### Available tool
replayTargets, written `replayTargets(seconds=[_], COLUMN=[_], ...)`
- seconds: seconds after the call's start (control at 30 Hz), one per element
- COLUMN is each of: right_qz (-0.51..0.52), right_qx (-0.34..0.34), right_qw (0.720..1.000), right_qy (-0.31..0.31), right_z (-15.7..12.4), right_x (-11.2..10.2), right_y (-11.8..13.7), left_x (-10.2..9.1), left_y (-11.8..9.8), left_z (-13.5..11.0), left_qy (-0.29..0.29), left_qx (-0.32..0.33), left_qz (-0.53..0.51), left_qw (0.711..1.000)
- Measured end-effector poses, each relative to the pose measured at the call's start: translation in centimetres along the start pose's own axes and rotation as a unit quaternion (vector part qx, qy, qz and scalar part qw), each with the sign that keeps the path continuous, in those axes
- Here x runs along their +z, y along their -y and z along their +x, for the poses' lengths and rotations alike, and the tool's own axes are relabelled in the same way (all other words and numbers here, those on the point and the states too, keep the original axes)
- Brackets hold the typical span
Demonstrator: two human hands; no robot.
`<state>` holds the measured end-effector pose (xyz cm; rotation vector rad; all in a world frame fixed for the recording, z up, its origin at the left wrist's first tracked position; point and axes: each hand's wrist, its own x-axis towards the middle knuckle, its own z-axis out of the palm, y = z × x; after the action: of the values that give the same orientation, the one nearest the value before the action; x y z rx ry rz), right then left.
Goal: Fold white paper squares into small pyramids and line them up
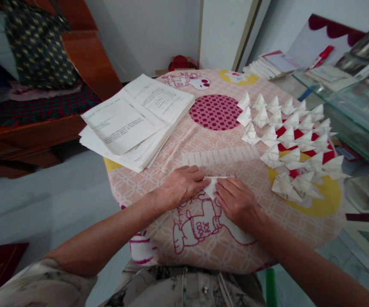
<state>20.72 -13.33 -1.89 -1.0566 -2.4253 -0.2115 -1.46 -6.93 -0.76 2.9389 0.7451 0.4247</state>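
A small strip of white paper (214, 182) lies on the patterned cloth of the table (203, 238) right in front of me. My left hand (180, 186) presses on its left end with fingers bent down. My right hand (237, 202) pins the right part, fingertips together on a folded corner. Only a little of the paper shows between the two hands. To the right, several folded white paper triangles (295, 147) lie in rows on the cloth.
A thick stack of printed sheets (133, 123) rests at the table's left. Cut paper strips (219, 157) lie just beyond my hands. A glass-topped shelf (347, 98) with booklets stands at right. A wooden bench with cushions (37, 85) is at left.
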Motion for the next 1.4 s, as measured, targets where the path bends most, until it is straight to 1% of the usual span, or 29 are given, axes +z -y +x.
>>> replayTargets(seconds=[0.2,0.37,0.53,0.67,0.73,0.8,0.87,0.9,0.97,1.07,1.13,1.23,1.33,1.4], right_qz=[0.031,0.057,0.016,-0.026,-0.036,-0.026,0.012,0.038,0.082,0.091,0.08,0.066,0.055,0.058], right_qx=[0.014,0.04,0.089,0.112,0.12,0.113,0.08,0.057,0.02,0.006,0.007,-0.009,-0.013,-0.009], right_qw=[0.999,0.997,0.996,0.993,0.992,0.992,0.995,0.996,0.996,0.996,0.996,0.996,0.996,0.996], right_qy=[0.002,0.012,0.01,0.001,-0.015,-0.042,-0.056,-0.052,-0.026,0.022,0.042,0.054,0.062,0.07], right_z=[0.3,0.7,0.9,0.5,0.3,0.3,0.5,0.6,0.8,0.9,0.8,0.6,0.6,0.6], right_x=[0.0,0.2,0.1,-0.5,-0.7,-0.8,-0.6,-0.5,-0.1,0.3,0.3,0.2,0.1,0.1], right_y=[0.0,0.1,-0.1,-1.0,-1.5,-1.6,-1.5,-1.3,-0.9,-0.6,-0.6,-0.7,-0.7,-0.7], left_x=[0.8,0.6,0.3,0.2,0.1,0.1,0.1,0.2,0.2,0.0,-0.4,-0.9,-1.0,-0.8], left_y=[0.3,0.2,0.1,0.2,0.1,0.1,0.1,0.1,0.2,0.4,0.5,0.7,1.0,1.4], left_z=[-0.2,-0.1,0.0,-0.1,-0.1,0.0,0.0,0.0,-0.1,-0.5,-1.0,-1.7,-2.3,-2.5], left_qy=[-0.018,-0.028,-0.03,-0.03,-0.031,-0.033,-0.034,-0.034,-0.03,-0.034,-0.042,-0.06,-0.094,-0.132], left_qx=[0.023,0.027,0.026,0.029,0.033,0.034,0.031,0.029,0.028,0.022,0.004,-0.048,-0.126,-0.182], left_qz=[0.04,0.048,0.046,0.046,0.049,0.053,0.056,0.057,0.054,0.04,0.027,0.015,-0.005,-0.044], left_qw=[0.999,0.998,0.998,0.998,0.998,0.997,0.997,0.997,0.998,0.998,0.999,0.997,0.987,0.973])
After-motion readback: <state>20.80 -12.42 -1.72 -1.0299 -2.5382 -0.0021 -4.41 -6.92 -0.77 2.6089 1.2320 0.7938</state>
